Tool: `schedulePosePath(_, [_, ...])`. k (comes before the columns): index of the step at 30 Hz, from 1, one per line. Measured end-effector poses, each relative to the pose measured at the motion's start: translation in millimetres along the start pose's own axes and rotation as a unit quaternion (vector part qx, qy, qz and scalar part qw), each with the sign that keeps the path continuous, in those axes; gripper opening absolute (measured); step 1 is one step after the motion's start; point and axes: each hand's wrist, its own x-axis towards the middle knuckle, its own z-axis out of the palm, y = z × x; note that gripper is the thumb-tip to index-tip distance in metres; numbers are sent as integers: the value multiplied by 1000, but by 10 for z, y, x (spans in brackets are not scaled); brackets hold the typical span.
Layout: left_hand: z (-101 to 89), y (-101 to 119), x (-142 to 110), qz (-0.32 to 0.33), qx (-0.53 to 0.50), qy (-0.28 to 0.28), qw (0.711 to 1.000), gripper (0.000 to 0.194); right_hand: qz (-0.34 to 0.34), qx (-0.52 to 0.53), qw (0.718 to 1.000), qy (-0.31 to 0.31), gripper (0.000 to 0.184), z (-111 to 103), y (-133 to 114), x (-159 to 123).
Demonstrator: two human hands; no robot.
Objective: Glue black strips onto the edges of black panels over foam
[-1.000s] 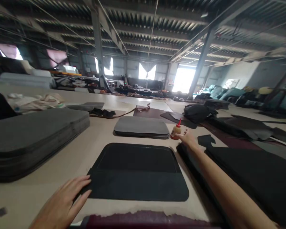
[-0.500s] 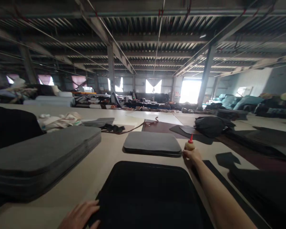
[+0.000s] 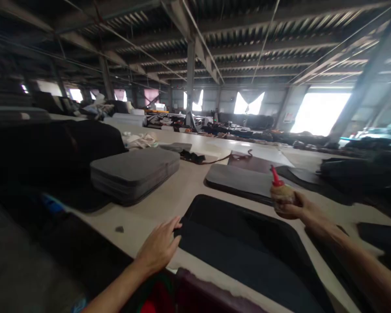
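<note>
My right hand [image 3: 296, 209] is closed round a small glue bottle [image 3: 281, 194] with a red nozzle, lifted above the table. Below it lies a black rectangular fabric panel [image 3: 247, 243] with rounded corners. My left hand [image 3: 159, 247] rests flat with fingers stretched out on the near left corner of that panel. A thin grey foam pad [image 3: 237, 180] lies just beyond the panel, behind the bottle.
A stack of grey foam pads [image 3: 133, 171] sits to the left on the long beige table [image 3: 189, 187]. Dark fabric pieces [image 3: 348, 174] pile up at the right. A strap [image 3: 211, 160] lies further back. Dark bulky material [image 3: 52, 152] fills the far left.
My right hand has picked the glue bottle up off the table and brought it nearer. The view has swung to the left. My left hand stays on the panel's corner.
</note>
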Motion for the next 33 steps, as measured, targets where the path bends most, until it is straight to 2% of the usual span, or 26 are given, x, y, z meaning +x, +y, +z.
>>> schedulePosePath(1, [-6,3,8,-17,-28,-16,999,53,6,6,998,-55,62,82,-120,-158])
schedulePosePath(4, [-7,-48,20,-57,-106,-19,992,54,32,36,980,-193,64,319,-431,-636])
schedulePosePath(6, [-17,-100,38,-79,-156,-8,985,55,38,60,964,-257,59,468,-584,-893])
schedulePosePath(8, [-51,-146,85,-89,-187,-5,978,56,43,71,953,-291,52,609,-696,-1065])
schedulePosePath(15, [-199,-206,239,-36,-186,-90,978,59,14,53,960,-276,41,923,-919,-1193])
schedulePosePath(20, [-173,-221,188,-24,-174,-90,980,63,-38,9,970,-241,35,1090,-1018,-1201])
schedulePosePath(26, [-141,-249,180,-6,-174,-86,981,65,-123,-6,967,-222,28,1320,-1075,-1167])
schedulePosePath(33, [-128,-243,181,7,-172,-75,982,58,-133,2,963,-234,26,1457,-1132,-1110])
